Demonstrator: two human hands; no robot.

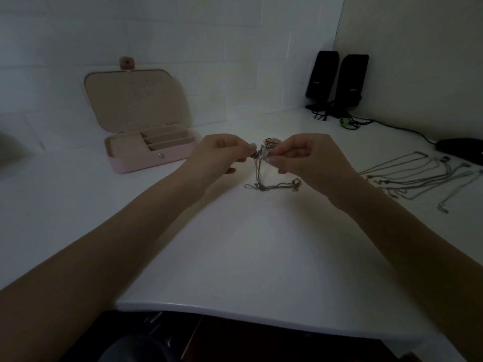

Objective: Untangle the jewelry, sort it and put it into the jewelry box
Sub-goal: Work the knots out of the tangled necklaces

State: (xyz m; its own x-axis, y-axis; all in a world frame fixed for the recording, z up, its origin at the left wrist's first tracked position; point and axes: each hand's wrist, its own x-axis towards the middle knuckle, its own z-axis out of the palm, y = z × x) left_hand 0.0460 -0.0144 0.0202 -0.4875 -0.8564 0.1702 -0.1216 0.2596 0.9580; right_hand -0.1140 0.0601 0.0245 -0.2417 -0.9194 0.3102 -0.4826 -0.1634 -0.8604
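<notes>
You have the tangled jewelry (pixel 261 155) lifted at the centre of the frame, your left hand (pixel 222 152) and right hand (pixel 308 155) each pinching the knot from its own side, fingertips nearly meeting. The grip on both sides is a thumb-and-finger pinch on the clump itself; the remaining fingers curl in loosely.

To work this well, I would hold one side steady and tease with the other, drawing out a single strand instead of pulling the two hands apart, which would likely tighten the knot. Let the hanging chains rest on the tabletop (pixel 261 257) so their weight does not drag.

The clump is small and dark grey, with a hint of red and pale beads at its top; thin chains trail down and loop on the tabletop just below. Freed chains (pixel 413 176) lie spread at centre right. The jewelry box (pixel 146 150), pink and open, waits at upper left.
</notes>
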